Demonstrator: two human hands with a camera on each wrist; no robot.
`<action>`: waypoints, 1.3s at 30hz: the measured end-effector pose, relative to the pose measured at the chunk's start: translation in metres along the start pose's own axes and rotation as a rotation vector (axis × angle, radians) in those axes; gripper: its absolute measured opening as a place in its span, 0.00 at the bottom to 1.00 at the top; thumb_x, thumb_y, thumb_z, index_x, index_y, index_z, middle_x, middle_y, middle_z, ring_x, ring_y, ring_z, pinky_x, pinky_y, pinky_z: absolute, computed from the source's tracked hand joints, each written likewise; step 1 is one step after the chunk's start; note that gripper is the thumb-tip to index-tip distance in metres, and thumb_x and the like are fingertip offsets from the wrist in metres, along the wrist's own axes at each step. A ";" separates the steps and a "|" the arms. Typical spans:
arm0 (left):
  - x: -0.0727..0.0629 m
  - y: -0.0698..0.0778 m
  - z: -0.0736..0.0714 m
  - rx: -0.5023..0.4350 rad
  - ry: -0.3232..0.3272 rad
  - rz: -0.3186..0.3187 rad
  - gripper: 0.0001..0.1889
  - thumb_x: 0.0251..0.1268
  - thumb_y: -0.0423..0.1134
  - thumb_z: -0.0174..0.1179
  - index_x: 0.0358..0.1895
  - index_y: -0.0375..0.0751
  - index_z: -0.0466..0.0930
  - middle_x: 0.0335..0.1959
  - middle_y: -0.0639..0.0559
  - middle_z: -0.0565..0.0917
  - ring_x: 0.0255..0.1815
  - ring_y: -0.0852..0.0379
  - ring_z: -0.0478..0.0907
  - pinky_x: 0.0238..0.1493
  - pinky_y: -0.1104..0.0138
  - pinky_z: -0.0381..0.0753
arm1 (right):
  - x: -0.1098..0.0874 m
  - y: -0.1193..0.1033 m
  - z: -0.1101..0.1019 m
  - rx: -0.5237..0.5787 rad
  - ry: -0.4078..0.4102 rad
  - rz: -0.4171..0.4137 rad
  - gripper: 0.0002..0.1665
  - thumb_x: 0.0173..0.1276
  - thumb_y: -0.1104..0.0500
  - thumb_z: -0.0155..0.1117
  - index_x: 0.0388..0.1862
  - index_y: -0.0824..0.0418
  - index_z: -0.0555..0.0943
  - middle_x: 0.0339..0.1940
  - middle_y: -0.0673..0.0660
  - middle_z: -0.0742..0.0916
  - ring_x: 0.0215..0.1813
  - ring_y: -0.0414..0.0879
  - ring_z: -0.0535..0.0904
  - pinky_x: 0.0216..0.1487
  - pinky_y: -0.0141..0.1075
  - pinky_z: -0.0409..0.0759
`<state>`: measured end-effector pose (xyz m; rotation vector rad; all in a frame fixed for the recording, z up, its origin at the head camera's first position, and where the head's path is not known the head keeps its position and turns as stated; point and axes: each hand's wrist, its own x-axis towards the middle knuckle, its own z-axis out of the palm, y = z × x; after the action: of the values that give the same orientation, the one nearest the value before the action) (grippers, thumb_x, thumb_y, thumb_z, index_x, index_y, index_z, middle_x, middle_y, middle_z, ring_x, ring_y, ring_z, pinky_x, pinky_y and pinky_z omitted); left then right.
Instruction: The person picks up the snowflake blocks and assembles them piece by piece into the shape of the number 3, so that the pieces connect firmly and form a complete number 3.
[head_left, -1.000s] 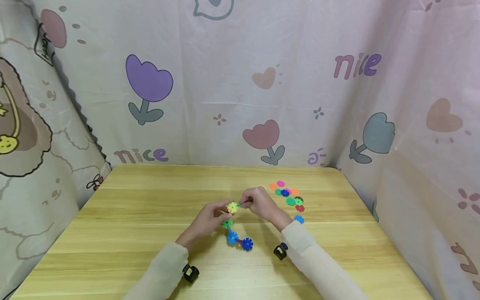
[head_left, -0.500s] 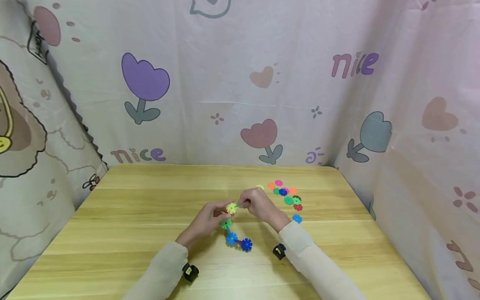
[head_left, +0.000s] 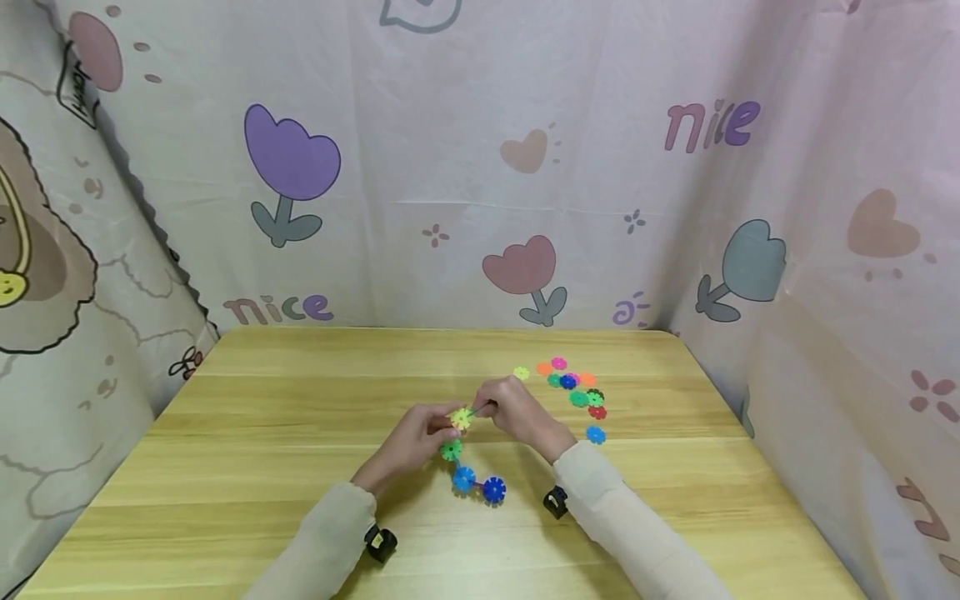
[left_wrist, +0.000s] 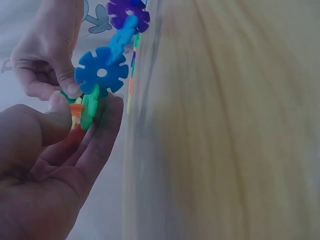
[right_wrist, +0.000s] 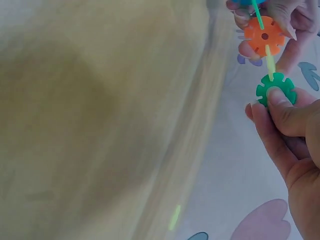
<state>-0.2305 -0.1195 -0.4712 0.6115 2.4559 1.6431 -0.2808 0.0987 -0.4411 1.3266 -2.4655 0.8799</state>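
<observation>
My left hand pinches the orange snowflake disc of a chain of slotted plastic discs. Below that hand, the chain runs through a light green disc and a light blue disc to a dark blue disc. A purple disc also shows in the left wrist view. Between thumb and fingers, my right hand pinches a green snowflake disc. Its edge meets the yellow disc, which joins the orange one. How deep the slots engage I cannot tell.
Loose discs lie on the wooden table beyond and right of my right hand: a yellow disc, a pink disc, a red disc, a blue disc and several others. A patterned curtain hangs behind.
Both hands keep their holds and stay almost in place, the right shifting slightly left. The loose yellow disc beyond the right hand has come fully into view.
</observation>
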 end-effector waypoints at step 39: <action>-0.003 0.001 -0.012 -0.067 -0.006 -0.118 0.19 0.81 0.43 0.55 0.65 0.37 0.79 0.64 0.35 0.81 0.51 0.48 0.86 0.44 0.62 0.89 | 0.010 0.066 -0.023 -0.114 -0.157 0.495 0.13 0.71 0.72 0.64 0.52 0.67 0.87 0.60 0.64 0.88 0.68 0.60 0.81 0.72 0.51 0.78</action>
<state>-0.2313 -0.1302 -0.4657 0.4523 2.3724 1.6676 -0.3425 0.1334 -0.4454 0.7820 -2.9804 0.7322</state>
